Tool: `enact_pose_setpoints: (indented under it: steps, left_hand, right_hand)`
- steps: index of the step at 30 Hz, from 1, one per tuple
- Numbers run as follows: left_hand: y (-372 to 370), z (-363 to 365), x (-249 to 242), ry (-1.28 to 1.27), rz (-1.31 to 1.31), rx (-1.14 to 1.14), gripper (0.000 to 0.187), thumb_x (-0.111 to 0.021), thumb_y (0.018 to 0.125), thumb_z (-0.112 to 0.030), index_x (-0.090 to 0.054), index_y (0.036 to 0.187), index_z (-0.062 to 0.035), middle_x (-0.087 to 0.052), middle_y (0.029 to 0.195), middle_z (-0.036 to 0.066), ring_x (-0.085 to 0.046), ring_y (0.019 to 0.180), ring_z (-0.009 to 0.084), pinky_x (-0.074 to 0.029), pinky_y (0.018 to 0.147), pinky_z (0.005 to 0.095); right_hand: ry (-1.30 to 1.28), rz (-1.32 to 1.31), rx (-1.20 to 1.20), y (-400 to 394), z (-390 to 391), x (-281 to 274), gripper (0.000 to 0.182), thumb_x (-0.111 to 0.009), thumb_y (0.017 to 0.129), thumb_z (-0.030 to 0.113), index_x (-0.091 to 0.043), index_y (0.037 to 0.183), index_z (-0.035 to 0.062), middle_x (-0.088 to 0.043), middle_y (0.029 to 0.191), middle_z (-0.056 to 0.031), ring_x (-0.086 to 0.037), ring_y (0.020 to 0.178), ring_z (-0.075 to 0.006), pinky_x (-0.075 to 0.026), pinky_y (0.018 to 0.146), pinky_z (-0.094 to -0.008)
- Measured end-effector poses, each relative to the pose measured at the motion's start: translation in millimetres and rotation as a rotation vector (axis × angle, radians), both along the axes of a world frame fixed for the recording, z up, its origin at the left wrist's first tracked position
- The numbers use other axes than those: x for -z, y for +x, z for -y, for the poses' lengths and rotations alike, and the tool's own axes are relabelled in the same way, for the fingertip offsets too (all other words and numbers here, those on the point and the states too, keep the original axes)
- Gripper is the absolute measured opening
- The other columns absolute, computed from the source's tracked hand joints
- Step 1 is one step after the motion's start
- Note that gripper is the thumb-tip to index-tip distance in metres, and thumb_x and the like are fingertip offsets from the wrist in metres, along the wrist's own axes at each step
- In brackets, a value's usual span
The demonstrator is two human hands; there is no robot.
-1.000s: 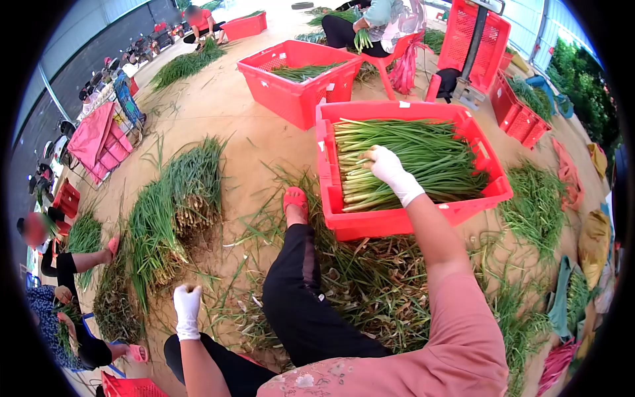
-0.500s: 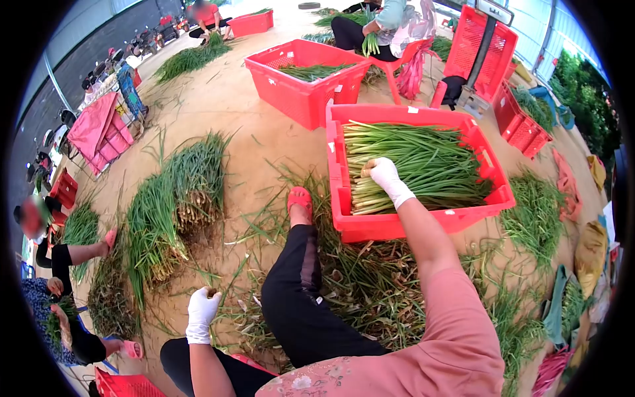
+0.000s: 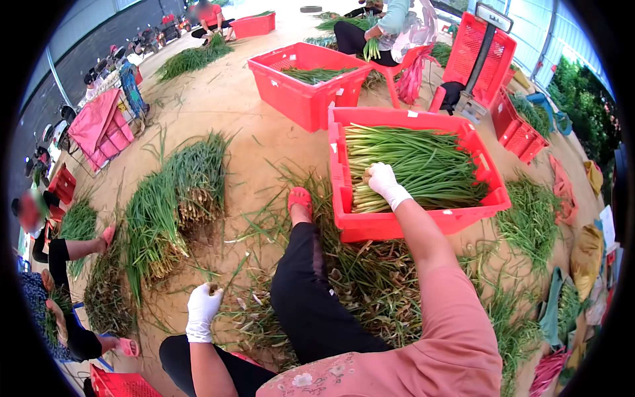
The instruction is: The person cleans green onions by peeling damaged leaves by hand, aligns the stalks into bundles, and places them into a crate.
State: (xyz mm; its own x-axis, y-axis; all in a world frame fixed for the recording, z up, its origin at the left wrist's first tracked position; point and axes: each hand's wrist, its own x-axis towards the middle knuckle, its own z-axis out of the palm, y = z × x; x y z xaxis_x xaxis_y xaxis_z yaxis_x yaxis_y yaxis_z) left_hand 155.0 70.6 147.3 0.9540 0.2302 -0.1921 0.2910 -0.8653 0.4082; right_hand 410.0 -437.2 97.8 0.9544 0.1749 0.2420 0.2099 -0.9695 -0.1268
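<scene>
Green stalks with pale ends (image 3: 423, 165) lie in a layer inside a red crate (image 3: 423, 223) in front of me. My right hand (image 3: 383, 180), in a white glove with bare fingertips, rests over the pale ends at the crate's left side. Its fingers are curled; whether they grip a stalk is too small to tell. Lower left, my gloved left hand (image 3: 204, 306) is raised over the floor beside my leg, its fingers curled together. Nothing clear shows in it.
A large heap of stalks (image 3: 178, 198) lies left, with loose trimmings (image 3: 377, 284) under the crate. Another red crate (image 3: 291, 92) stands behind. A person (image 3: 370, 40) sits at the back beside a scale (image 3: 483, 59); others sit at the left.
The view has shifted slightly. My hands keep nearly the same places and curled shapes, and my knee has moved a little to the right.
</scene>
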Motion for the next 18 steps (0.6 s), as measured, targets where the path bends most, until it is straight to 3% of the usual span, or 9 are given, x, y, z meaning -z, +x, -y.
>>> enact_pose_setpoints:
  steps: [4, 7, 10, 13, 15, 18]
  left_hand:
    - [-6.6, -2.2, -4.4, 0.009, 0.035, -0.019, 0.033, -0.062, 0.077, -0.027, -0.065, 0.096, -0.0007, -0.065, 0.089, 0.018, -0.062, 0.085, 0.0308, -0.048, 0.076, 0.0361]
    - [-11.6, -6.6, -3.7, -0.002, 0.046, -0.025, 0.032, -0.062, 0.077, -0.027, -0.065, 0.096, -0.0008, -0.065, 0.089, 0.018, -0.062, 0.085, 0.0311, -0.048, 0.076, 0.036]
    - [-16.6, -15.1, -0.6, -0.014, 0.07, -0.03, 0.032, -0.063, 0.077, -0.026, -0.065, 0.096, -0.0007, -0.065, 0.089, 0.018, -0.062, 0.085, 0.0312, -0.048, 0.076, 0.036]
    - [-21.9, -9.9, -7.7, -0.039, 0.055, -0.052, 0.032, -0.063, 0.077, -0.026, -0.064, 0.097, -0.0001, -0.065, 0.088, 0.018, -0.062, 0.085, 0.0312, -0.047, 0.077, 0.036]
    - [-21.7, -13.2, -3.5, 0.035, 0.083, 0.003, 0.029, -0.063, 0.077, -0.02, -0.064, 0.095, 0.0016, -0.066, 0.087, 0.016, -0.064, 0.081, 0.0258, -0.048, 0.073, 0.032]
    - [-6.9, 3.2, -22.1, -0.073, 0.145, 0.043, 0.027, -0.061, 0.08, -0.017, -0.063, 0.097, 0.004, -0.066, 0.085, 0.013, -0.063, 0.079, 0.0197, -0.048, 0.072, 0.0287]
  right_hand:
    - [0.028, -0.185, 0.135, 3.9, -14.0, -2.9, 0.013, -0.062, 0.072, 0.025, -0.071, 0.077, 0.0174, -0.065, 0.084, -0.0081, -0.059, 0.089, -0.0284, -0.045, 0.078, -0.0409]
    - [-0.094, -0.25, 0.217, 7.1, -17.7, -1.4, 0.019, -0.059, 0.075, 0.027, -0.07, 0.084, 0.0152, -0.065, 0.09, -0.0107, -0.059, 0.09, -0.0291, -0.045, 0.077, -0.0411]
    - [0.397, -0.06, 0.256, 15.8, 0.1, 8.1, 0.027, -0.054, 0.081, 0.03, -0.066, 0.092, 0.008, -0.062, 0.098, -0.0181, -0.058, 0.093, -0.0334, -0.045, 0.081, -0.0409]
    - [0.61, -0.068, 0.352, 24.5, 9.8, 20.8, 0.031, -0.055, 0.082, 0.032, -0.064, 0.093, 0.0045, -0.061, 0.098, -0.0209, -0.057, 0.095, -0.0366, -0.044, 0.083, -0.0422]
    - [0.621, -0.071, 0.349, 13.4, 6.6, 2.6, 0.029, -0.054, 0.083, 0.026, -0.062, 0.096, 0.0017, -0.061, 0.099, -0.0227, -0.057, 0.095, -0.0374, -0.043, 0.084, -0.0414]
    - [1.098, 0.082, 0.253, -8.3, 4.5, -24.1, 0.019, -0.05, 0.086, 0.011, -0.061, 0.093, -0.0026, -0.061, 0.098, -0.0164, -0.056, 0.093, -0.0289, -0.041, 0.086, -0.0337]
